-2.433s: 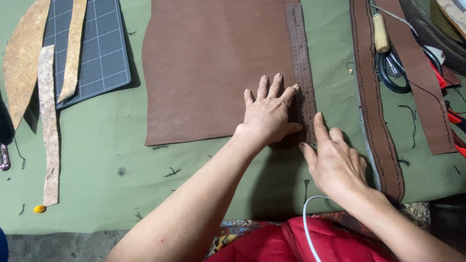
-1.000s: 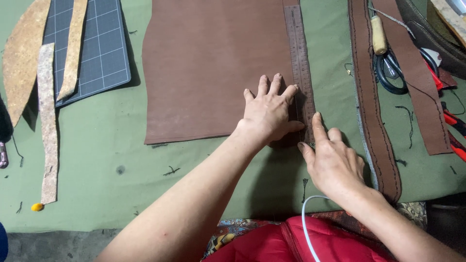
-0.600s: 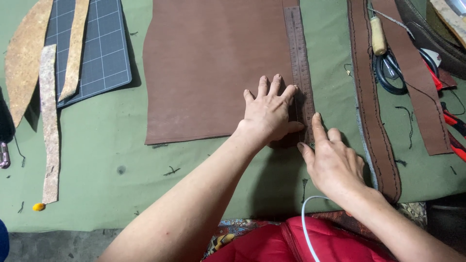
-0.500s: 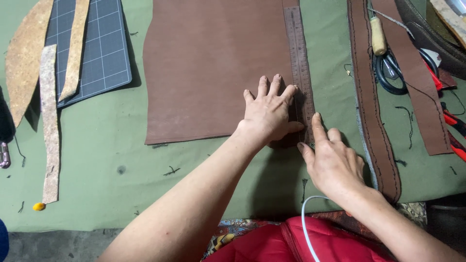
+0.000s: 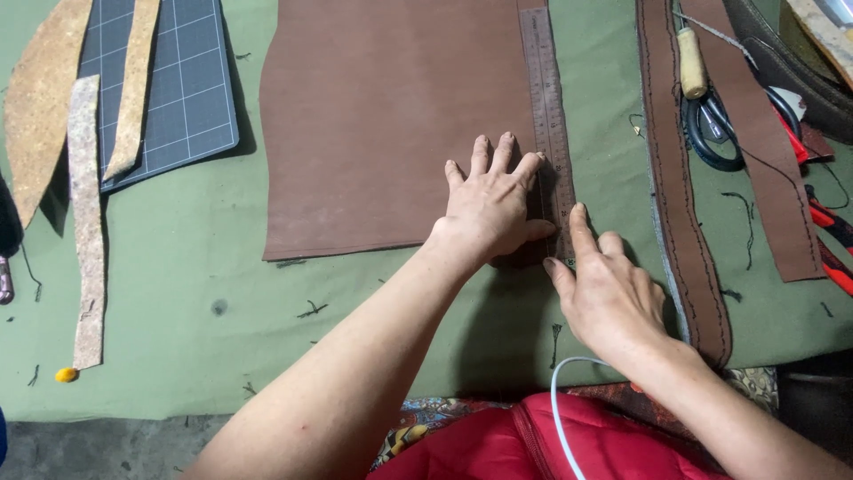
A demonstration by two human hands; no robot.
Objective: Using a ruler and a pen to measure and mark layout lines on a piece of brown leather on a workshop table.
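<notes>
left hand (image 5: 493, 209) flat, fingers spread, pressing brown leather sheet (image 5: 391, 124) & steel ruler (image 5: 548, 116) along its rt edge; sheet lies on green table cover (image 5: 178, 302). right hand (image 5: 609, 289) holds nothing, forefinger at ruler's near end; scissors (image 5: 711, 124) well apart.

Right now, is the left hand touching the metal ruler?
Touching. The head view shows the left hand pressed flat on the brown leather sheet, its fingers lying over the metal ruler edge.
</notes>
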